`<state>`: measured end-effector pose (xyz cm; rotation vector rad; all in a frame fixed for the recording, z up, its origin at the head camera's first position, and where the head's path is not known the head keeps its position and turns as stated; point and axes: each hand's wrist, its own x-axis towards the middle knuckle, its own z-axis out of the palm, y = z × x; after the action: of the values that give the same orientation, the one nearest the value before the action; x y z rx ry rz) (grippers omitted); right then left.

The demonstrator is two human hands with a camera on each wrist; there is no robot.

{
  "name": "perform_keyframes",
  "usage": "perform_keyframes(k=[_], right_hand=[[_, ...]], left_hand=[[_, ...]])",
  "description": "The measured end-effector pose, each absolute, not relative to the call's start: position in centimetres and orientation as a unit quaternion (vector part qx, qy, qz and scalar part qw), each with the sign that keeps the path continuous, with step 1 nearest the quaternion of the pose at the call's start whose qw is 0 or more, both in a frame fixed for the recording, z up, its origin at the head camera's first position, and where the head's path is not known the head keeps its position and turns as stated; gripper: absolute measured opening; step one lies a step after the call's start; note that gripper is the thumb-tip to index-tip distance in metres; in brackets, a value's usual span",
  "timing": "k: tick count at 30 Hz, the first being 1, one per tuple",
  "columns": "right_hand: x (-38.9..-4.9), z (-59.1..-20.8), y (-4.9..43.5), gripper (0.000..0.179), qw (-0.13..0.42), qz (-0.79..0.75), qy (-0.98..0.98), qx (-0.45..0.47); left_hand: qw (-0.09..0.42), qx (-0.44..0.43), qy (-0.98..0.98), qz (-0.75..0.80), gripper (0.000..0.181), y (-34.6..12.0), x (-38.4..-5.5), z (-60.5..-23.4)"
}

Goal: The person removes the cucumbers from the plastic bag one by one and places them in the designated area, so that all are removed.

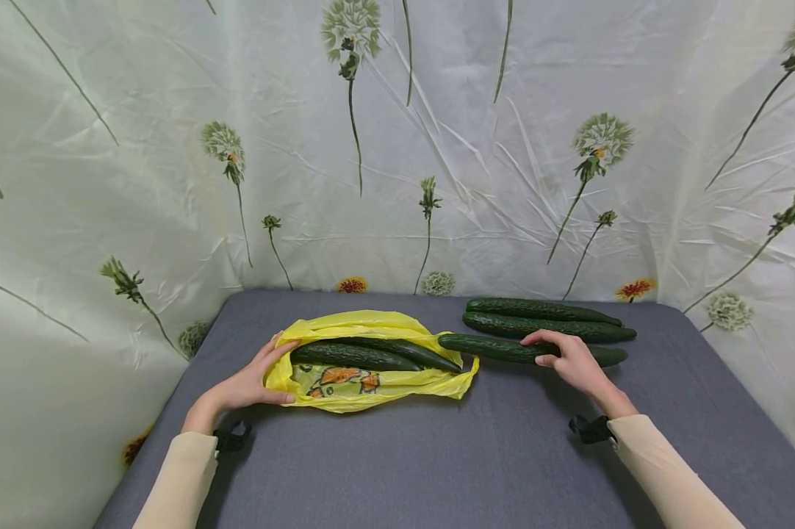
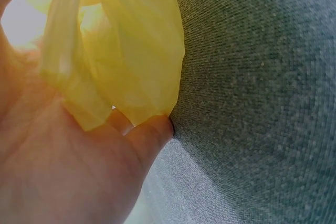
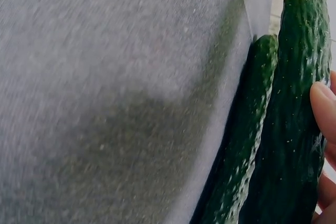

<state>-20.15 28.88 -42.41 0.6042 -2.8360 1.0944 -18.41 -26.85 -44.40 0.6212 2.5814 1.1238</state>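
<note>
Gently, let's slide the cucumber (image 1: 483,347) our right hand (image 1: 574,363) pinches toward nine o'clock, our left hand (image 1: 247,382) gripping the bag (image 1: 361,323) wide.

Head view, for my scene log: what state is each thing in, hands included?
Yellow thin plastic bag: lying open.
Two long dark green cucumbers: lying inside it.
Single dark green cucumber: held, end beside bag.
Two rear dark green cucumbers: lying side by side.
Left hand: holding bag's edge.
Right hand: gripping single cucumber.
White floral sheet: wrinkled.
</note>
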Motion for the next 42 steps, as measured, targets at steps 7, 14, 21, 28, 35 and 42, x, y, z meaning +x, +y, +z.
perform_keyframes(k=[7,14,21,28,35,42], right_hand=[[-20.1,-42.5,29.8,0.031,0.017,0.351,-0.917,0.189],[-20.1,-42.5,30.6,0.032,0.028,0.345,-0.920,0.186],[-20.2,-42.5,31.2,0.031,0.027,0.342,-0.922,0.178],[-20.3,-42.5,31.8,0.031,0.021,0.336,-0.926,0.173],[-20.3,-42.5,32.3,0.032,0.023,0.330,-0.928,0.170],[-20.4,-42.5,32.8,0.032,0.026,0.329,-0.929,0.168]], left_hand=[[0.129,0.216,0.887,0.386,0.093,-26.8,-18.5,-44.5],[0.129,0.215,0.887,0.388,0.093,-26.9,-18.5,-44.8],[0.128,0.217,0.886,0.389,0.093,-26.9,-18.5,-44.5],[0.128,0.218,0.886,0.389,0.093,-26.9,-18.5,-44.6],[0.129,0.210,0.887,0.389,0.094,-26.9,-18.6,-44.9],[0.126,0.211,0.890,0.384,0.094,-26.9,-18.7,-44.9]])
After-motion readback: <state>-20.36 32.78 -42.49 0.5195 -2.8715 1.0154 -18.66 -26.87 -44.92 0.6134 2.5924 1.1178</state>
